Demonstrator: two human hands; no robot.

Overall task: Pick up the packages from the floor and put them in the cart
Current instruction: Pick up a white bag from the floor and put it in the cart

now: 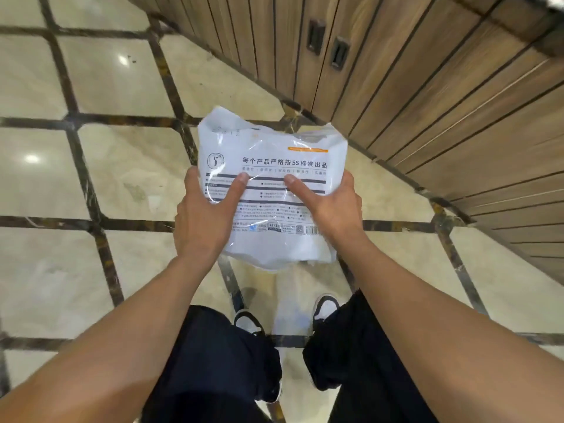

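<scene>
A white plastic package (271, 154) with black printed text and a small orange stripe is held in the air at chest height, above the floor. My left hand (203, 215) grips its left edge, thumb on top. My right hand (331, 206) grips its right edge the same way. The package is soft and crumpled, its lower edge sagging below my hands. No cart is in view.
The floor (106, 80) is glossy beige tile with dark brown borders. A wood-panelled wall (442, 96) with two dark recessed handles (338, 53) runs diagonally along the right. My legs in dark trousers and black-and-white shoes (325, 306) stand below the package.
</scene>
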